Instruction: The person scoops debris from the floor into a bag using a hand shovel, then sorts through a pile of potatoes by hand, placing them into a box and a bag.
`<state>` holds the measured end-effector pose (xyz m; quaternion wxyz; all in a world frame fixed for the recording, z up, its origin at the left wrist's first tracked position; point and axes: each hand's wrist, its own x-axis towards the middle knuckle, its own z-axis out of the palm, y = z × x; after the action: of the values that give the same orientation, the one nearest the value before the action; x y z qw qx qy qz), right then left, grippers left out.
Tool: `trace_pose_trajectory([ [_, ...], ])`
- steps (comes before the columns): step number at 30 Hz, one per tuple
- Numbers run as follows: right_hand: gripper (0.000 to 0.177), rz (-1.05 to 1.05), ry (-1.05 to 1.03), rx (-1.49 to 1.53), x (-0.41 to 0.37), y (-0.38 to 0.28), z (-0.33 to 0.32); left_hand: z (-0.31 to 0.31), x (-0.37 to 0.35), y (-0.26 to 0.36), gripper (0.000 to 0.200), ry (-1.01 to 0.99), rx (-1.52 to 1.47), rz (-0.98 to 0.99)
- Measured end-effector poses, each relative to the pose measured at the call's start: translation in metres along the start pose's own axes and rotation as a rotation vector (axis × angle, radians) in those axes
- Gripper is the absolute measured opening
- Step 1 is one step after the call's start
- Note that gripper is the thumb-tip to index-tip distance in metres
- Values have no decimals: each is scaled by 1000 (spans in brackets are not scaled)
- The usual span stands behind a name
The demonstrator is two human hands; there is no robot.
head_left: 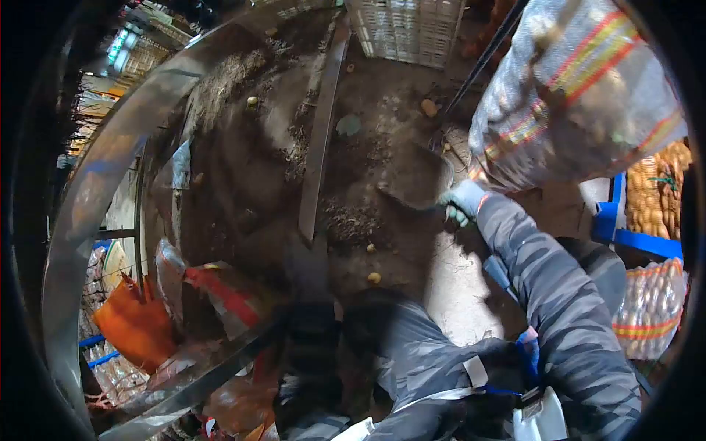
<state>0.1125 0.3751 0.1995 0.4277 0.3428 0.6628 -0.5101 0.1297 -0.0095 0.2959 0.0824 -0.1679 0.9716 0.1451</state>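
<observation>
My right hand [462, 202], in a pale glove with greenish fingertips, is closed at the lower corner of a large mesh sack [581, 103]. The sack is whitish and see-through, with red and yellow stripes, and leans in from the upper right. Round pale produce shows faintly through its weave. A camouflage sleeve [544, 257] runs from the hand down to the lower right. Below the hand a sunlit pale patch of floor [460, 287] lies beside my legs. My left hand is out of view.
Dirt and scattered small round produce [374, 278] cover the dark floor [390, 140]. A long metal bar [323, 132] crosses it. A pale plastic crate [408, 29] stands at the back. Blue framing [636, 239] and filled sacks [651, 309] stand right, an orange bag [136, 323] lower left.
</observation>
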Motion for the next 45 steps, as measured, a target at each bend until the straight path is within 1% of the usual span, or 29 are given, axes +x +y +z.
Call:
trace_pose_trajectory([
  [1,32,2,-42,-4,9,-13,-4,3,1,-2,64,9,-44,3],
  [3,33,-17,-3,-136,29,-35,-6,6,0,-2,60,33,-137,4],
  [4,35,27,29,-225,41,-47,-1,7,0,-3,60,37,-108,0],
  [5,34,-123,40,-345,41,-54,6,7,0,-5,61,43,-79,-1],
  [7,32,-416,80,-604,15,-76,10,4,1,0,62,57,-49,14],
  [8,37,-556,127,-748,-1,-88,11,-6,-3,10,63,62,-44,31],
  [9,36,-544,203,-726,11,-88,14,-11,-3,16,64,66,-40,50],
  [11,35,-520,357,-687,34,-90,19,-8,0,15,63,36,-48,-6],
  [12,38,-593,433,-556,42,-89,21,-6,1,15,63,21,-53,-33],
  [15,40,-655,513,-256,68,-103,23,-9,1,25,60,21,-4,-55],
  [18,43,-669,564,-179,109,-123,34,-1,3,21,57,78,30,-67],
  [21,46,-663,579,-196,156,-135,41,3,5,20,56,72,75,-71],
  [23,47,-606,389,-247,204,-129,39,1,9,25,54,27,99,-125],
  [24,47,-576,293,-273,213,-130,41,0,11,28,54,3,110,-154],
  [25,45,-595,312,-253,218,-124,45,-1,11,30,53,11,71,-141],
  [27,41,-639,355,-215,204,-117,54,-3,11,32,51,33,-12,-111],
  [29,43,-568,195,-698,201,-122,63,5,11,23,48,101,-26,-51],
  [30,44,-550,212,-818,210,-114,69,7,10,22,46,136,-35,-22],
  [31,45,-533,228,-939,218,-107,76,7,8,20,46,114,-36,-33],
  [32,45,-544,347,-934,252,-80,94,5,6,20,46,95,-37,-43],
  [34,44,-631,333,-941,246,-80,97,2,8,22,46,51,-10,-74],
  [35,43,-707,201,-953,201,-107,78,0,9,25,47,25,15,-94],
  [36,41,-779,67,-960,175,-124,67,0,10,26,48,-3,40,-114],
  [39,36,-970,336,-861,195,-132,68,1,11,22,53,6,25,-68],
  [40,34,-892,331,-781,203,-139,69,3,11,21,52,30,15,-51],
  [42,31,-733,324,-617,171,-194,74,7,11,18,52,78,-4,-9],
  [44,30,-954,491,-531,221,-207,92,9,12,19,52,83,-10,-6],
  [45,30,-932,442,-587,227,-216,101,8,13,19,52,85,-12,-7],
])
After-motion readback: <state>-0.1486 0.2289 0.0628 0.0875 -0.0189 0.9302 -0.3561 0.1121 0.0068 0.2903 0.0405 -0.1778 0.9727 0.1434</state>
